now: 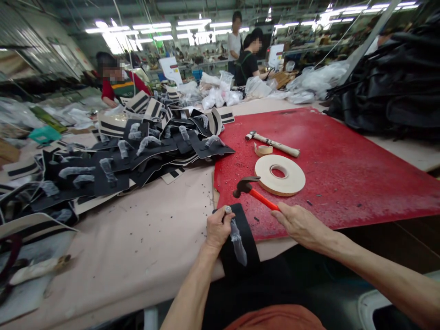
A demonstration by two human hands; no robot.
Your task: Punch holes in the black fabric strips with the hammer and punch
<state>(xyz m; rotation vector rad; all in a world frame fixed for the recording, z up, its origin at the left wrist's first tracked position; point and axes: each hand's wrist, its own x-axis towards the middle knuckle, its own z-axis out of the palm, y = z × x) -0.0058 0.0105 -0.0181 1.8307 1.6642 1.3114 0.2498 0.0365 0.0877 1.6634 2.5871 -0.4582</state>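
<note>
An orange-handled claw hammer (257, 195) is gripped by the right hand (299, 224); a silver-topped rod (228, 209) is clasped in the left hand (217, 230) over a black rectangular panel (250, 238) at the near edge of the pale tabletop (165, 247).

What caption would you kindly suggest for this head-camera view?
Right hand gripping an orange-handled claw hammer, left hand holding a metal-topped tool at a flat black panel.
</note>
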